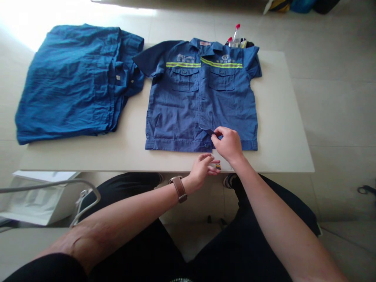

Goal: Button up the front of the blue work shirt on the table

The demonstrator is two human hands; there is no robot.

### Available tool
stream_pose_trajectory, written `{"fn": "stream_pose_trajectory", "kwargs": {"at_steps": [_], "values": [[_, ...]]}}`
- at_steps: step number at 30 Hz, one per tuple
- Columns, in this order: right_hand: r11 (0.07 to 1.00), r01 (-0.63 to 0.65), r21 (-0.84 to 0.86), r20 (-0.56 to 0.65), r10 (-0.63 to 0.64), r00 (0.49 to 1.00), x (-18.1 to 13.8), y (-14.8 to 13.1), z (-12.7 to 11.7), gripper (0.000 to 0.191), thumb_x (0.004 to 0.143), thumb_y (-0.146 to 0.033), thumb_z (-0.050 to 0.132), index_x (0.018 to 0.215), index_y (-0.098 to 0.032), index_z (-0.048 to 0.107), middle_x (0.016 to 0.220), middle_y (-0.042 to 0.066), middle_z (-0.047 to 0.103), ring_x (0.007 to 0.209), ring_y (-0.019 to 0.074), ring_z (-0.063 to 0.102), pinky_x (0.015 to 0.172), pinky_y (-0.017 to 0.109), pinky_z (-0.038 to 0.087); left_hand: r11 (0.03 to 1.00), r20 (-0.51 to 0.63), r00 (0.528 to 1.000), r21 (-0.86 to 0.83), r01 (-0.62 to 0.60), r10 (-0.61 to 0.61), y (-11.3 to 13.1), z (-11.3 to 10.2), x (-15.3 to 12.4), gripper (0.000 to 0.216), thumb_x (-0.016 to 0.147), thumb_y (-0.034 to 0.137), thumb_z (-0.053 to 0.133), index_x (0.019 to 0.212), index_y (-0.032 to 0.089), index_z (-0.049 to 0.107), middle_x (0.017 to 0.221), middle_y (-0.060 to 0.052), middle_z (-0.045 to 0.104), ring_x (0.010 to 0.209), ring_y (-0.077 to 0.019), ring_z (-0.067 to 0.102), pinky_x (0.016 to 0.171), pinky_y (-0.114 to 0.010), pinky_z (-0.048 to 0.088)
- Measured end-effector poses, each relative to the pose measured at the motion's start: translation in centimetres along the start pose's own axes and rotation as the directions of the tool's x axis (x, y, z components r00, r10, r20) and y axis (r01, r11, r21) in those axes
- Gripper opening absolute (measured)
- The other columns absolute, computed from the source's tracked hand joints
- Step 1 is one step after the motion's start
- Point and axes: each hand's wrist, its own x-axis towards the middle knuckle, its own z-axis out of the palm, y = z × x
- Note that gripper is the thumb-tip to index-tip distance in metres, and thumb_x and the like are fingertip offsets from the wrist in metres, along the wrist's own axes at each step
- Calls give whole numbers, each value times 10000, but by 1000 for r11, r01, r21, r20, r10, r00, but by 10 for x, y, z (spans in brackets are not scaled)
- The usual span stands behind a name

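Cotton work shirt [188,105], blue with yellow reflective stripes, lies flat on your pale bench [282,129]. Your right hand [227,143] pinches its placket near the hem; your left hand [202,168] pinches something small at the near edge.

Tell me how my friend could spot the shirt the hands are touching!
Find the white table in the middle of the room. Two blue clothes lie on it: a folded pile on the left and a short-sleeved shirt spread flat in the centre. The right hand pinches this shirt's front near the hem, and only it has yellow-green stripes across two chest pockets.
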Motion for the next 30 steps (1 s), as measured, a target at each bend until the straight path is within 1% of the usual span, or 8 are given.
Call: {"fn": "stream_pose_trajectory", "kwargs": {"at_steps": [4, 5, 7, 10, 16, 21, 26, 30], "values": [[999, 27, 34, -161, -21, 987, 2, 0, -3, 129, 847, -204, 556, 724, -231, 583, 790, 53, 694, 805, 240, 631, 782, 351, 466, 995, -14, 1000, -95, -29, 28, -4, 2, 0, 516, 904, 225, 590, 1380, 202, 391, 944, -92, 777, 580, -148, 708, 553, -223, 512], [998, 29, 53, -183, -18, 983, 3, 1, -3, 126, 846, -206, 551, 725, -235, 571, 785, 50, 686, 803, 240, 627, 785, 355, 466, 994, -16, 999, -107, -34, 32, -5, 2, 0, 520, 903, 218, 586, 1383, 211, 387, 941, -86, 775, 602, -151, 717, 554, -214, 504], [995, 31, 91, -205, -12, 979, 3, 2, -3, 124, 843, -205, 541, 725, -238, 550, 770, 41, 670, 789, 236, 620, 786, 357, 465, 993, 0, 1000, -122, 0, 0, -6, 3, -2, 424, 910, 217, 567, 1313, 193, 439, 932, -93, 769, 627, -152, 726, 544, -200, 487], [992, 35, 120, -208, -9, 978, 4, 3, -2, 127, 834, -201, 538, 714, -240, 529, 759, 32, 650, 771, 227, 612, 781, 355, 462, 987, 10, 998, -148, 61, -60, -8, 5, -7, 307, 924, 217, 537, 1217, 165, 464, 926, -113, 765, 595, -148, 709, 521, -200, 472], [994, 25, 102, -195, -4, 981, 3, 1, -2, 127, 826, -199, 546, 709, -242, 524, 771, 38, 654, 802, 237, 615, 797, 362, 476, 975, -152, 988, -213, -70, 38, -8, 5, -22, 596, 910, 189, 533, 1441, 224, 263, 923, -75, 772, 518, -127, 662, 531, -206, 475], [997, -17, 72, -155, 28, 988, 3, -2, -4, 143, 855, -205, 542, 718, -246, 544, 806, 51, 670, 842, 247, 625, 840, 373, 499, 970, -116, 993, -240, -45, 18, -4, 3, -24, 729, 883, 210, 562, 1519, 255, 208, 956, -64, 771, 541, -110, 659, 548, -200, 470], [996, -22, 81, -135, 33, 990, 3, -6, -4, 137, 847, -201, 545, 718, -244, 561, 808, 54, 673, 853, 251, 634, 850, 374, 510, 966, -143, 989, -248, -79, 44, 0, 2, -13, 644, 846, 232, 631, 1417, 263, 335, 938, -12, 745, 537, -84, 633, 544, -184, 430], [995, -22, 100, -129, 35, 991, 3, -8, -5, 144, 851, -198, 540, 716, -243, 558, 803, 55, 671, 842, 245, 641, 839, 363, 513, 961, -180, 979, -239, -140, 97, 8, 2, 1, 339, 825, 222, 712, 1106, 211, 522, 951, 8, 694, 576, -54, 639, 517, -165, 376]]}}
